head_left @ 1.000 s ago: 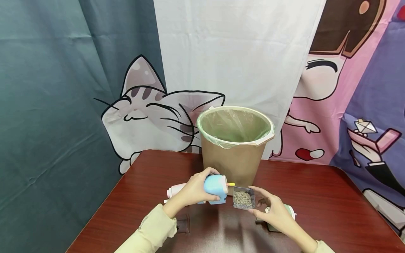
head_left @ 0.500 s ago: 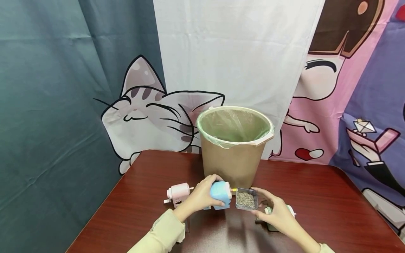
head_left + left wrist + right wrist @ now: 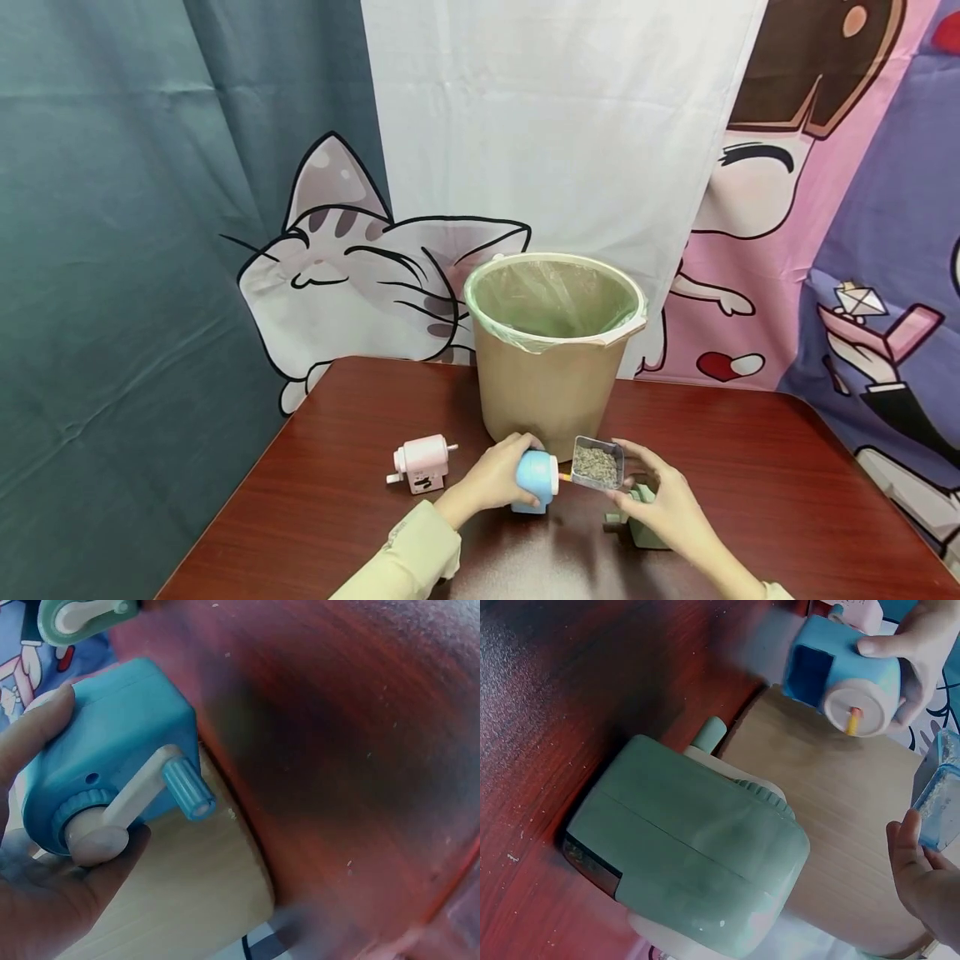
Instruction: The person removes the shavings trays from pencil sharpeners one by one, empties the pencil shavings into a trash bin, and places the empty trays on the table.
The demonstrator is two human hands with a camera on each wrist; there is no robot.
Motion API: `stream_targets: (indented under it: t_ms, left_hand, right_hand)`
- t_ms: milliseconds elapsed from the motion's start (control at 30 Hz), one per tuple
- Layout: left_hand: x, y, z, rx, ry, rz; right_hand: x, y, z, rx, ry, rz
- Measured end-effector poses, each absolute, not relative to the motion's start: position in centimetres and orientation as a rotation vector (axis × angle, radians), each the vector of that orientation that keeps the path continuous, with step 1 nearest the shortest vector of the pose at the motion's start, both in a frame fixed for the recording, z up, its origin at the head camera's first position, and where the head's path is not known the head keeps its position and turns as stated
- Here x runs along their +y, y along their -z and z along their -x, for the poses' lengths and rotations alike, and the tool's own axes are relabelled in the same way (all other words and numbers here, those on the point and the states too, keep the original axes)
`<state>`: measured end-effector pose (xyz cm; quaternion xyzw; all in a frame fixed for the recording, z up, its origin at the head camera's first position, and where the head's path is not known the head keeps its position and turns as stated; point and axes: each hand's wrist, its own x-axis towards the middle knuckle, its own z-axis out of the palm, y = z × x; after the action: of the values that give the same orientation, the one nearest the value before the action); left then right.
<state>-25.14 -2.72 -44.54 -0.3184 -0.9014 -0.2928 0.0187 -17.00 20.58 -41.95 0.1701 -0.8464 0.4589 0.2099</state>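
Note:
My left hand (image 3: 491, 479) grips a blue crank pencil sharpener (image 3: 534, 482) low over the table, in front of the bin. A short yellow pencil end (image 3: 853, 724) pokes from its round white front, and its drawer slot (image 3: 810, 673) is bare. In the left wrist view, its white crank (image 3: 139, 787) with a blue knob faces the camera. My right hand (image 3: 663, 500) holds a small clear drawer (image 3: 596, 482) by its side between thumb and fingers. Greyish-brown shavings (image 3: 596, 462) lie in it, tipped toward the head camera. The drawer is right beside the pencil end.
A tan waste bin (image 3: 551, 392) with a green liner stands behind the hands. On the dark red table (image 3: 337, 517), a pink crank sharpener (image 3: 422, 462) is at the left. A green one (image 3: 690, 840) stands under my right hand. A printed curtain (image 3: 570, 125) hangs behind.
My left hand has moved right and down with the blue sharpener, uncovering the pink one. My right hand has shifted the drawer slightly right; the sharpener has followed it.

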Motion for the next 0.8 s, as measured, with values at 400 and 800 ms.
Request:
stream_targets:
  t_ms: [400, 800]
  left_hand:
    - [-1.6, 45.6, 25.2, -2.814, 0.841, 1.025]
    - [-1.1, 46.1, 25.3, -2.842, 0.813, 1.015]
  right_hand:
    - [20.6, 42.1, 16.9, -2.364, -1.311, -0.385]
    - [20.6, 42.2, 16.9, -2.387, -1.317, -0.357]
